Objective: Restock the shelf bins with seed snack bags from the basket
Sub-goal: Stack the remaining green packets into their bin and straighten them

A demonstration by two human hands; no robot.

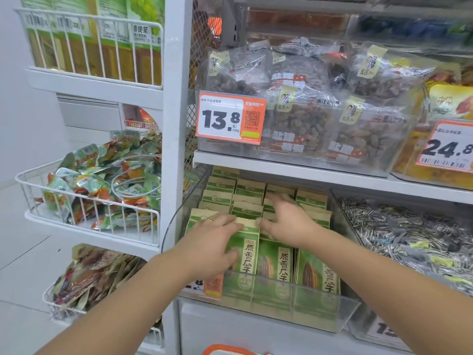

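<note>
A clear plastic shelf bin (320,310) on the lower shelf holds rows of upright green and tan seed snack bags (275,262). My left hand (212,242) grips the front-left seed bag (245,252), thumb on its face and fingers over its top edge. My right hand (284,221) lies flat on the tops of the bags behind, its thumb touching the same bag's top. An orange rim of the basket (230,349) shows at the bottom edge.
A neighbouring bin (409,239) of loose sunflower seed packs stands to the right. The shelf above carries clear bins of raisin bags (294,119) with a 13.8 price tag (230,117). White wire racks (87,201) of foil snack packs hang on the left.
</note>
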